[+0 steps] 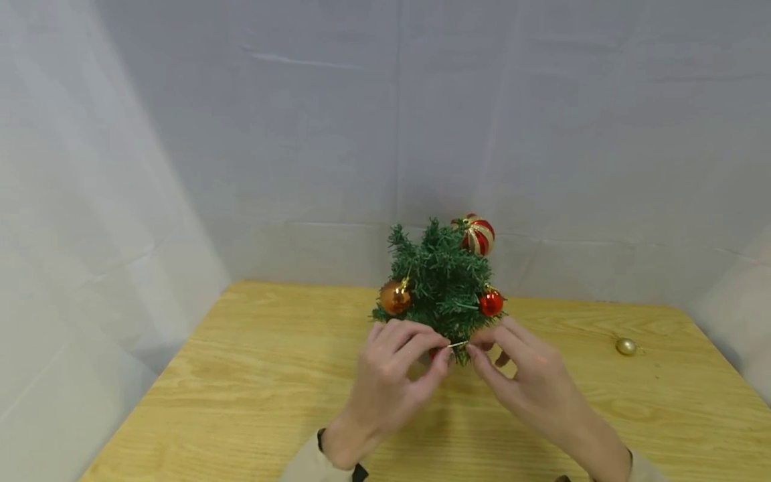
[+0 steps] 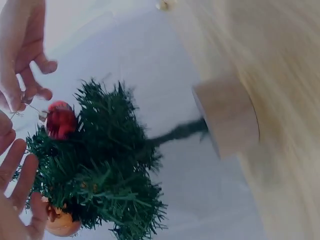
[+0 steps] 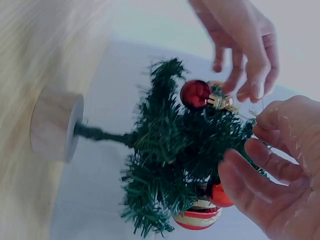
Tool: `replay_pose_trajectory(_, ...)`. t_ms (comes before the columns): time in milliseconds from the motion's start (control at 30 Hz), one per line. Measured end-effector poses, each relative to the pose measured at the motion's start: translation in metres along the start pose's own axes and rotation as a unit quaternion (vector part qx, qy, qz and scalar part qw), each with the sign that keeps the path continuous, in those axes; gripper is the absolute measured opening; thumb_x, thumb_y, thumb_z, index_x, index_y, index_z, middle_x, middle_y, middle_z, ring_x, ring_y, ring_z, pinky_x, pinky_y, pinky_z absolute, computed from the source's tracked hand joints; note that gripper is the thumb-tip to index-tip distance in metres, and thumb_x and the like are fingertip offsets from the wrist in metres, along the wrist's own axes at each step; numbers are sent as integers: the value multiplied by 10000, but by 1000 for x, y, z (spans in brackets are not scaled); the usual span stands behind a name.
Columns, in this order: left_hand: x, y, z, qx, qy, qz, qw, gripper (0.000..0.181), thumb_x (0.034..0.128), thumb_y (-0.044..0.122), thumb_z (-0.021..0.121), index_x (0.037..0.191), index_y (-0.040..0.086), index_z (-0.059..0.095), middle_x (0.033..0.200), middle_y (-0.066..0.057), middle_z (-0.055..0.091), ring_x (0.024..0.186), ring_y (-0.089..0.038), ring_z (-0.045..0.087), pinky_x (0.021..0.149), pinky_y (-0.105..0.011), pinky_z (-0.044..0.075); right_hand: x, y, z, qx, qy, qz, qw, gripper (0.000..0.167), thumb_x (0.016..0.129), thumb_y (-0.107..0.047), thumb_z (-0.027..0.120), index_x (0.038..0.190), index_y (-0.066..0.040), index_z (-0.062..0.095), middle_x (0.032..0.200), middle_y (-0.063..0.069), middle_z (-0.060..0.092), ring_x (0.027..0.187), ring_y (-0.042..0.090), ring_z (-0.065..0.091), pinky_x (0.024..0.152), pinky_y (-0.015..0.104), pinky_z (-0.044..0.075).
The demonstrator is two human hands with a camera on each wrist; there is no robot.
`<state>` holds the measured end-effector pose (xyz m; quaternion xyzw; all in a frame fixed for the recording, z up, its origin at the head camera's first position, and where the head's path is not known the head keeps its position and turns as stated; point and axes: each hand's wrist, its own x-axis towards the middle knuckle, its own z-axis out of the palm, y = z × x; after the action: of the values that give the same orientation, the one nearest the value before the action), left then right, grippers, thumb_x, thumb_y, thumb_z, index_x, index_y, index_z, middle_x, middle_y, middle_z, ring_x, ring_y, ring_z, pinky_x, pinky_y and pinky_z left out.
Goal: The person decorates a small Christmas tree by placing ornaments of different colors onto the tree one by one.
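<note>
A small green artificial Christmas tree [image 1: 446, 281] stands upright in front of both hands. At its near side, the thumb and fingertips of my left hand [image 1: 394, 375] pinch one end of a thin gold string [image 1: 458, 344]. My right hand [image 1: 533, 378] pinches the string's other end, so it stretches across the short gap between the hands. The string runs to a dark red bauble [image 2: 61, 122] with a gold cap [image 3: 220, 101], resting against the branches. In the head view the left hand mostly hides this bauble. Any knot in the string is too small to tell.
An orange-gold bauble [image 1: 395, 297], a bright red bauble [image 1: 490, 302] and a red-and-gold striped ball [image 1: 478, 234] are on the tree. Its round wooden base [image 3: 52, 125] stands on the wooden table [image 1: 253, 375]. A small gold bauble [image 1: 626, 346] lies to the right.
</note>
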<state>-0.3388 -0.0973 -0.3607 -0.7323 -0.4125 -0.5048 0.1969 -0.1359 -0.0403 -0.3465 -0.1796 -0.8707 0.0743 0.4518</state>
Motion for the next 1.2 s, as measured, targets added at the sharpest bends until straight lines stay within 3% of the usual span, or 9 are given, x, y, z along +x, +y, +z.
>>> replay_pose_trajectory(100,1,-3,2,606,122,317,9976,142,967,219,662,878,181,766,894,48,733,833,-131,659,770,-322,470,3,3,3,-573,134,-312,9978,353,1065,-384,490,927,-132,695,936,-35,634,784,69,577,664,142,491)
replay_pose_trajectory(233,2,-6,4,1225,226,610,9903,205,983,248,620,856,193,772,894,44,725,850,-160,659,791,-397,466,8,7,9,-1079,446,-803,9899,367,1067,-344,486,879,-98,684,959,46,631,827,177,583,669,264,533)
replay_pose_trajectory(400,2,-8,5,1615,232,591,9848,189,973,244,630,845,188,758,914,25,712,869,-186,650,794,-428,459,12,8,16,-1277,775,-1026,9834,343,1057,-289,508,850,-89,694,964,95,632,837,255,568,667,366,518)
replay_pose_trajectory(567,3,-8,6,1915,113,512,9801,188,974,239,623,847,197,754,931,18,714,885,-197,652,808,-438,462,15,8,22,-1523,1001,-944,9787,354,1053,-266,521,821,-72,705,946,135,634,845,314,564,678,413,514)
replay_pose_trajectory(733,5,-7,8,2177,-44,419,9751,169,962,236,635,851,194,756,959,12,721,890,-198,652,808,-434,463,15,6,23,-1700,981,-770,9775,391,1063,-267,492,810,-61,708,952,146,633,857,325,550,701,436,508)
replay_pose_trajectory(933,7,-4,11,2378,-52,270,9709,36,880,222,740,860,198,757,973,14,726,882,-196,647,803,-429,461,18,6,25,-1871,1096,-687,9738,383,1049,-230,500,803,-31,716,949,179,637,830,355,546,704,440,486)
replay_pose_trajectory(1200,5,-1,15,2766,-285,194,9604,65,818,234,801,864,211,761,990,27,721,899,-194,640,809,-432,456,16,7,22,-2480,574,-652,9649,459,1068,-235,438,808,-38,761,1000,203,650,894,391,572,806,498,511)
